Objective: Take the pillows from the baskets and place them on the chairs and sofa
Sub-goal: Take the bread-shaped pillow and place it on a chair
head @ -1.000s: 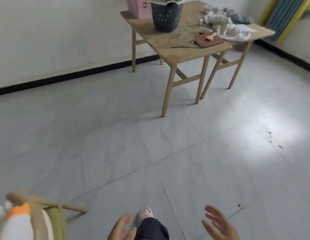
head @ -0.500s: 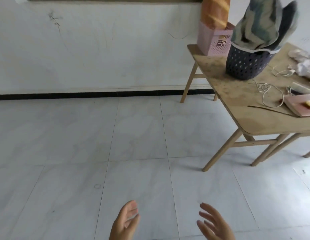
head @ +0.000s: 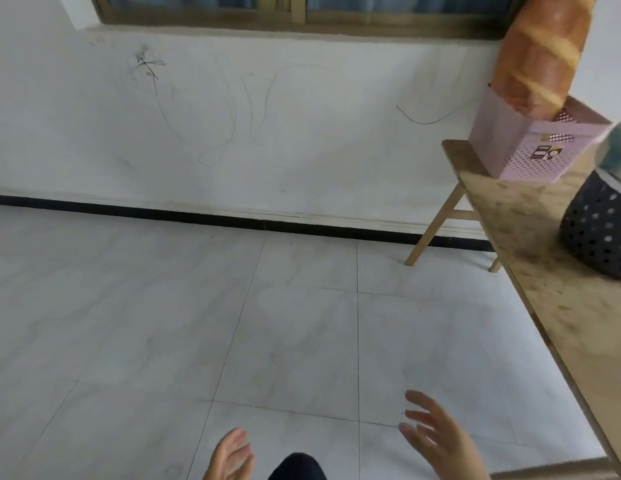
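A wooden worktop (head: 558, 296) runs along the right edge of a tiled floor (head: 233, 323). At its far corner a bread-shaped pillow (head: 541, 50) stands upright in a pink basket (head: 524, 150); nearer, a dark perforated basket (head: 600, 233) holds a green patterned pillow (head: 617, 150), cut off by the frame. Both the left hand (head: 229, 459) and the right hand (head: 437, 438) hover empty above the floor, fingers spread.
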`<state>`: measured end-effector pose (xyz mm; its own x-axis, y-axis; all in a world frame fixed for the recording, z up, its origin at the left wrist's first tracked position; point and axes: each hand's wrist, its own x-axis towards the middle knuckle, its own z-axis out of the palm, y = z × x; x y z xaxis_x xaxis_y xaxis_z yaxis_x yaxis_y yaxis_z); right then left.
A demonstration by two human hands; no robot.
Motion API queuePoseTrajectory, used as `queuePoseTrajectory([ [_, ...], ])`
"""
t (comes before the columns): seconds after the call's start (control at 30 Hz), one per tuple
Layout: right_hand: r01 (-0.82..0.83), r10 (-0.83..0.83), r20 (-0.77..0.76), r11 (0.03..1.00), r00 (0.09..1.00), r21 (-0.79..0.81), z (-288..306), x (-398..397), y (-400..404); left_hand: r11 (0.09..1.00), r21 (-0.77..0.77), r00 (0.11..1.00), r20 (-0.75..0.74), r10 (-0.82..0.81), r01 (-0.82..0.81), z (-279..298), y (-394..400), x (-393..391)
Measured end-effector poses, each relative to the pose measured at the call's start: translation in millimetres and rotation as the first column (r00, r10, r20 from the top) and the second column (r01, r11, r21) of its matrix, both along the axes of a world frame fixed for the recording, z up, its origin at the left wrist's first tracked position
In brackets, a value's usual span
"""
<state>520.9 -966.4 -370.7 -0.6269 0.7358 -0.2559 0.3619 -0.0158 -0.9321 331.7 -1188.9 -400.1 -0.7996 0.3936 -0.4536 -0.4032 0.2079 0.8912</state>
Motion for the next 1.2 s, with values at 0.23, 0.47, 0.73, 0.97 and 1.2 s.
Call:
queuePoseTrajectory([
  [0.23,0.002,-0.001,0.023,0.999,1.0,-0.039,-16,-157,88,0.988,0.058,0.986,-0.087,-0.141,0.146,-4,144,-146],
  [0.47,0.343,-0.32,0.143,0.92,0.937,-0.19,-12,-227,130,0.905,-0.007,0.905,-0.027,-0.425,0.425,6,282,-291],
  [0.73,0.618,-0.605,0.134,0.78,0.785,-0.099,-10,-282,246,0.77,-0.022,0.77,0.054,-0.636,0.638,10,443,-323],
  [0.97,0.655,-0.655,0.051,0.755,0.754,0.01,3,-302,433,0.682,-0.074,0.683,-0.025,-0.73,0.727,13,633,-346],
  [1.2,0.701,-0.703,-0.01,0.708,0.711,0.082,29,-293,577,0.62,-0.036,0.619,-0.037,-0.785,0.784,30,787,-355],
])
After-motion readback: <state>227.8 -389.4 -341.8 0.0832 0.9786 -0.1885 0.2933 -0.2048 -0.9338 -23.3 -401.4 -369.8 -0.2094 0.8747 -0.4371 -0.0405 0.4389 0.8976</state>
